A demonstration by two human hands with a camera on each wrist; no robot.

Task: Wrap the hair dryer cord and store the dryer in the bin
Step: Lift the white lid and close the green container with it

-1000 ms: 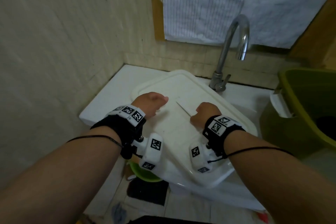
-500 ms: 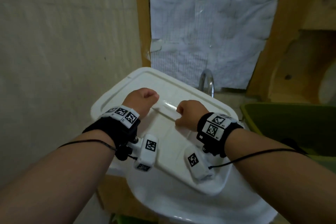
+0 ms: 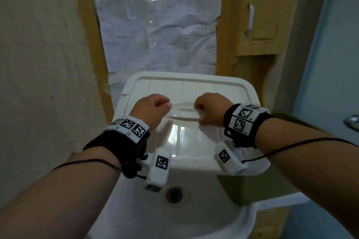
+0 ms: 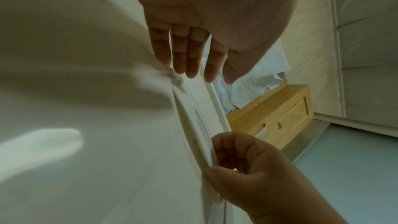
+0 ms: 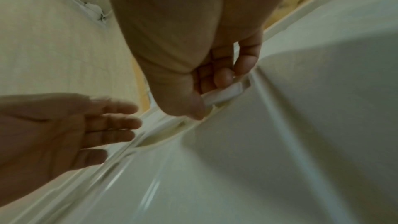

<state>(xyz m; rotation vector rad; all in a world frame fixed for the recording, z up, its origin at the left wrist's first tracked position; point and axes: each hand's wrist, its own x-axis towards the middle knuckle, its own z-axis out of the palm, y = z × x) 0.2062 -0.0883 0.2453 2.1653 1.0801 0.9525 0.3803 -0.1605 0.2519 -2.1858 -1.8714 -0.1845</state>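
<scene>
We stand in a small home bathroom or washroom: a white ceramic washbasin [image 3: 136, 217] with a round metal drain [image 3: 174, 194] sits below us, against a pale beige wall [image 3: 38, 64]. A light wooden frame [image 3: 227, 25] surrounds a window covered with crinkled white plastic sheeting [image 3: 159, 25], beside a light wooden cabinet door [image 3: 260, 15].

The raised white lid [image 3: 186, 91] blocks the way ahead; below it, the sink basin [image 3: 155, 211] lies open.

i can't read any text, brand or number from here. the wrist bands [image 3: 245, 116] show only black-and-white square code markers.
</scene>
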